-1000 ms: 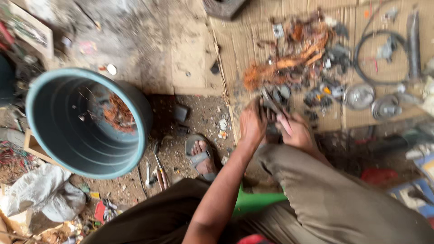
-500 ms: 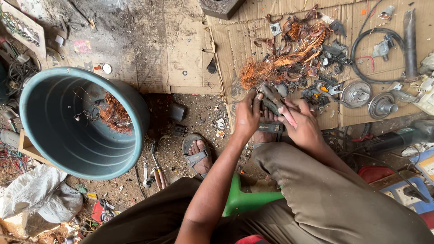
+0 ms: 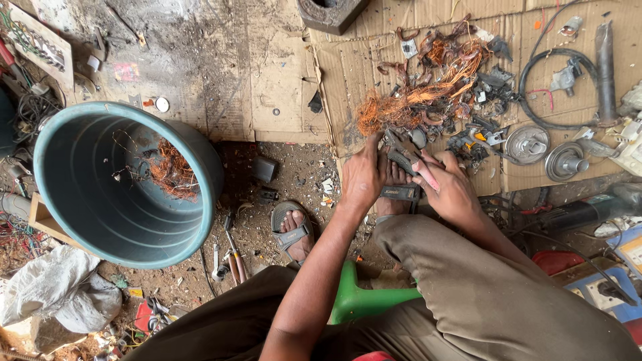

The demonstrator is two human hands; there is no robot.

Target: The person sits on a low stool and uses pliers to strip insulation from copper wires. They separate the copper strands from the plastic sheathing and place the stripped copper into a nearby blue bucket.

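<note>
We logged colours | tub: teal-blue, rust-orange wire tangle inside | wire heap: bright copper-orange with dark brown strands | cardboard: tan, grey-smudged | stool: vivid green | trousers: olive-brown | sandal: grey | sack: dirty white | cable loop: black

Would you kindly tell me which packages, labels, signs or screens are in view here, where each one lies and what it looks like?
Cardboard sheets: flattened brown packing card on the ground, top centre to right, dirty and torn.
Pink label: small rectangular scrap, upper left on the ground.
Blue box: lower right corner, blue with a light panel, partly cut off.
White sack: crumpled, lower left beside the teal tub.
No screens or signs in view.
</note>
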